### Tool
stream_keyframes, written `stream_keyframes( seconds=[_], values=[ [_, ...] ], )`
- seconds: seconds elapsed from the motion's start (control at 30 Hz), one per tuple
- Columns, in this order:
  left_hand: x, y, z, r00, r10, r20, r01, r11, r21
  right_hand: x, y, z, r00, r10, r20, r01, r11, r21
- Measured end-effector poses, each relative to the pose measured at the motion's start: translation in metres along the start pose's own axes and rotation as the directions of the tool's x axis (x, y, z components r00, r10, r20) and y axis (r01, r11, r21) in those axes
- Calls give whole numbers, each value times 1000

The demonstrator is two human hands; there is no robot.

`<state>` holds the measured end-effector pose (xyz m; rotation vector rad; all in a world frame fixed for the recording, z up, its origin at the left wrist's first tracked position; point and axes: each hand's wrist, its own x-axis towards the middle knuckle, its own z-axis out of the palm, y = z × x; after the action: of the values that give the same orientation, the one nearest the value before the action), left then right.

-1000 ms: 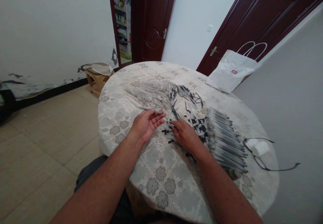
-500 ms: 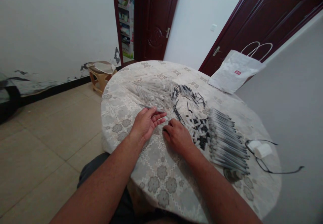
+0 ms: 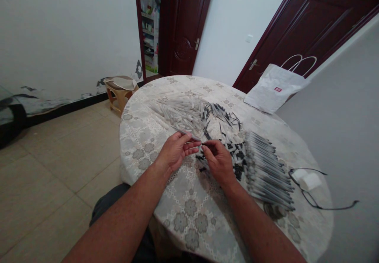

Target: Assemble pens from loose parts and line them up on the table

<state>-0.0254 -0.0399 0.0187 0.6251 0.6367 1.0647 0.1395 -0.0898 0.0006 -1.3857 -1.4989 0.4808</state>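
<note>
A slim, translucent pen barrel (image 3: 195, 137) lies between the thumb and fingers of my left hand (image 3: 175, 149), pointing to the right. At its right end, the fingertips of my right hand (image 3: 218, 159) pinch a small black pen part, mostly covered by the fingers. The two hands nearly meet there. Just beyond my left hand spreads a heap of pale pen barrels (image 3: 183, 109). Thin dark refills (image 3: 220, 111) lie behind my right hand. Around its right side are small black and clear pen pieces (image 3: 238, 158).
Rows of assembled-looking pens (image 3: 268, 168) lie at the right. Beyond them are eyeglasses (image 3: 314, 204) and a white object (image 3: 310, 181). A white paper bag (image 3: 274, 87) stands at the table's far right. The round table wears a patterned cloth (image 3: 189, 215). A stool (image 3: 120, 93) stands left.
My right hand has risen from the tabletop to the right end of the barrel, with a small black part in its fingers. My left hand has shifted slightly right.
</note>
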Motion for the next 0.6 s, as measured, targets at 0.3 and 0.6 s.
stream_keyframes(
  seconds=[0.3,0.6],
  values=[
    [0,-3,3,1000,-9,30,9,1000,-12,1,0,2,991,135,-26,-123,957,263],
    [2,-6,2,1000,-6,0,6,1000,29,2,4,4,985,170,-1,-163,947,277]
  ],
)
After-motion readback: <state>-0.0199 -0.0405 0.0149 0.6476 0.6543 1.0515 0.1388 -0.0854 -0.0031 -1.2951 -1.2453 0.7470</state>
